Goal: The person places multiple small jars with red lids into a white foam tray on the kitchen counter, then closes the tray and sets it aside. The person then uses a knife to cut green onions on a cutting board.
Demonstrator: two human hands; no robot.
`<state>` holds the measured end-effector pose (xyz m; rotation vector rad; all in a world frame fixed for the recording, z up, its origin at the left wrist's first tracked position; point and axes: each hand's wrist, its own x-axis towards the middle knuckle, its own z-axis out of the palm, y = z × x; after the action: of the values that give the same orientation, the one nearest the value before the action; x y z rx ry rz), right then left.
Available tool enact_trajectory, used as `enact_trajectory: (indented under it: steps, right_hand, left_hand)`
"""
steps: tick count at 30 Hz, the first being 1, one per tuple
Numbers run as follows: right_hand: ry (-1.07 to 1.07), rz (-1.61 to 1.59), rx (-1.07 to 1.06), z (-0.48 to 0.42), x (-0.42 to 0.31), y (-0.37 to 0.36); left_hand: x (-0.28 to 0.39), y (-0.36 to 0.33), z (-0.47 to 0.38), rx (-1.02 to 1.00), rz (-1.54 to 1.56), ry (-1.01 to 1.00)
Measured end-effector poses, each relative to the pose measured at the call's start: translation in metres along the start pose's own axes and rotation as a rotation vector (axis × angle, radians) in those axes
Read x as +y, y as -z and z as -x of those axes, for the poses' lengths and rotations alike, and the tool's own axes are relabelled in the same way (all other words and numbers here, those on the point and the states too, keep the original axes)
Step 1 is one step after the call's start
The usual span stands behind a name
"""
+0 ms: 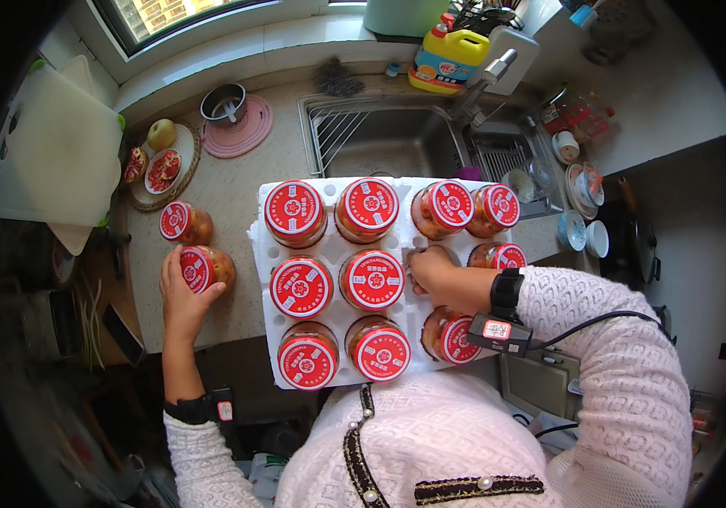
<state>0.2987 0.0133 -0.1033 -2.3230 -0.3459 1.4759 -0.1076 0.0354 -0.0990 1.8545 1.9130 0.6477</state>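
My left hand (184, 297) is wrapped around a glass jar (218, 270) with a red lid, which stands on the counter at the left. Behind it stands another red-lidded jar (186, 222). A white foam tray (331, 253) holds several such jars with orange-brown contents, among them one jar (300, 287) at its left side. My right hand (429, 270) reaches into the right part of the tray, between jars, with curled fingers; whether it holds anything is hidden. A band and a small device are strapped at each wrist.
Beyond the tray lies a steel sink (388, 140) with a faucet (496, 70) and a yellow detergent jug (448, 60). Bowls (571, 230) stand at the right. At the back left are a pot (223, 105) and a plate of cut pomegranate (163, 171). A phone (123, 333) lies at the left edge.
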Motion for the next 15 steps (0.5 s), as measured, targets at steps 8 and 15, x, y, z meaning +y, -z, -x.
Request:
enact_trajectory:
  steps: [8, 15]
  right_hand:
    - [0.074, 0.172, -0.281, 0.049, -0.018, 0.037]
    - [0.394, -0.103, -0.611, 0.093, -0.083, 0.078]
  left_hand:
    - [0.001, -0.003, -0.003, 0.077, -0.036, 0.031]
    - [0.071, 0.068, 0.006, 0.187, 0.094, -0.073]
